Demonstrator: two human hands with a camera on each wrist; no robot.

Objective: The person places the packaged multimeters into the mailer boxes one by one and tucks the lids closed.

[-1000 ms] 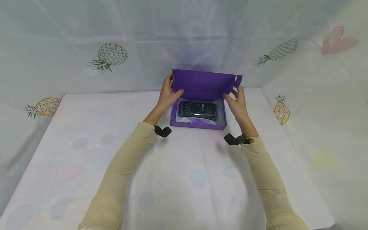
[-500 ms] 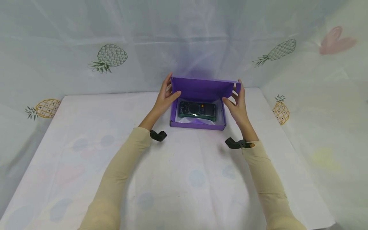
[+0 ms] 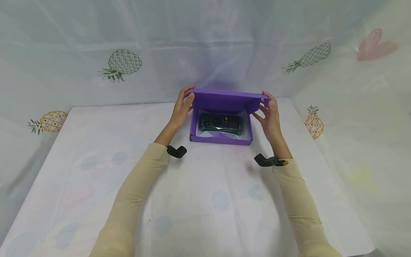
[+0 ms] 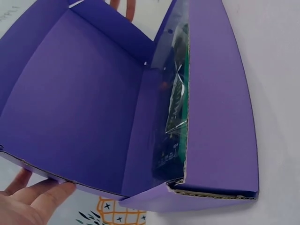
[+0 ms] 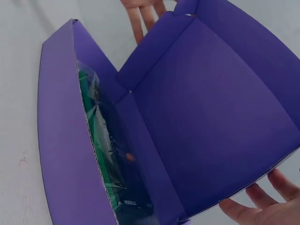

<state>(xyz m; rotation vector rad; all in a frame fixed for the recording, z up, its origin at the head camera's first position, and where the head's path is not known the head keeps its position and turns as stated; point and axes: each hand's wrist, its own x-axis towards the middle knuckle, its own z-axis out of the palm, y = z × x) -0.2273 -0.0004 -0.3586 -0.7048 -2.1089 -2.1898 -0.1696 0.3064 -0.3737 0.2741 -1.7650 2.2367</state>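
A purple cardboard box (image 3: 221, 140) lies near the back of the table, its hinged lid (image 3: 224, 101) raised and leaning forward. Inside is a multimeter (image 3: 221, 123), dark-faced with a green rim, in a clear plastic bag (image 5: 105, 140). My left hand (image 3: 181, 109) holds the lid by its left edge, index finger over the top corner and thumb just below. At the opposite edge my right hand (image 3: 270, 116) holds the lid's corner, with its index finger on top and the other fingers beside the side flap. Both wrist views show fingertips against the lid's outer edges.
A white cloth covers the table (image 3: 208, 200). Behind the box hangs a pale curtain (image 3: 205, 43) printed with pineapples. A dark band (image 3: 176, 151) sits on the left wrist and another dark band (image 3: 269, 160) on the right.
The lid has tipped forward and down over the box. Both thumbs have drawn outward from inside its edges; the hands have moved with it. The multimeter has stayed in place.
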